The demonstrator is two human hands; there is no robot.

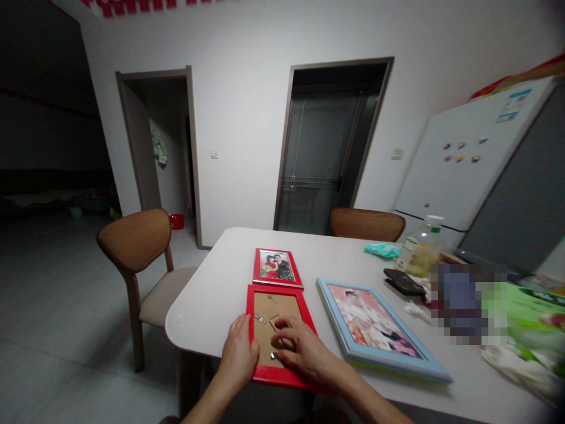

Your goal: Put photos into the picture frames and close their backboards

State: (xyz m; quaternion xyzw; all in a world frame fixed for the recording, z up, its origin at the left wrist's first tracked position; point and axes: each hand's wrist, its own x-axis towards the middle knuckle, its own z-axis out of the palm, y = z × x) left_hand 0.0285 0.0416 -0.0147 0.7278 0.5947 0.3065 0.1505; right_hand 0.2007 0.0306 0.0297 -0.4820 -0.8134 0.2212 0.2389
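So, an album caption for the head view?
Left hand on a red rectangular picture frame, right hand over its brown backing.

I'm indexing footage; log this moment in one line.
left hand: at left edge of near red frame | right hand: over its brown backing | far red frame: photo up | blue frame: photo up

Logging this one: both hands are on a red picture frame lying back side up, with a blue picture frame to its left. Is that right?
Not quite: the head view shows the blue picture frame to the right of the red picture frame, not to its left. The rest stands.
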